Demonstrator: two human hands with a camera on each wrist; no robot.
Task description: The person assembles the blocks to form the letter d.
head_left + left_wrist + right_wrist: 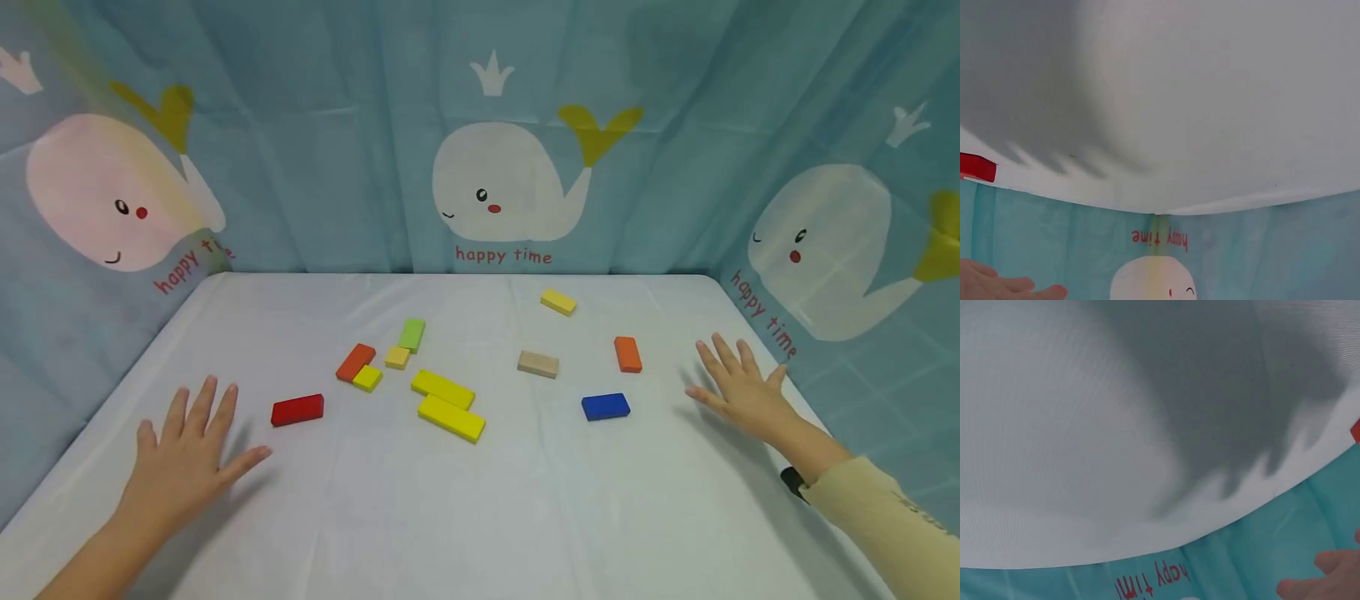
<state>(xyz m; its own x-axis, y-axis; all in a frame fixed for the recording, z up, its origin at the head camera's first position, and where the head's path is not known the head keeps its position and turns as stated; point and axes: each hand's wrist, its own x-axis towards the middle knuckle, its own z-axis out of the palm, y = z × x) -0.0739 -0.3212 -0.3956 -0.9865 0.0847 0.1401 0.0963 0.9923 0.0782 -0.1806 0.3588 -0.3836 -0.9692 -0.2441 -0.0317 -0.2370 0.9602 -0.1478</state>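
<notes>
My left hand (180,462) hovers over the table's left side with fingers spread, holding nothing; a red block (297,410) lies just to its right. On the far right, my right hand (742,392) is also spread and bare, nearest an orange block (627,354) and a blue block (606,407). Two long yellow blocks (452,418) lie side by side in the middle. Left of them are an orange-red block (356,362) touching a small yellow block (367,378), a pale yellow block (397,357) and a green block (412,335). A beige block (537,363) lies right of centre.
Another yellow block (558,302) lies near the back edge of the white-covered table (525,517). A blue curtain (322,167) printed with whales stands behind and along both sides. Both hands cast shadows on the cloth.
</notes>
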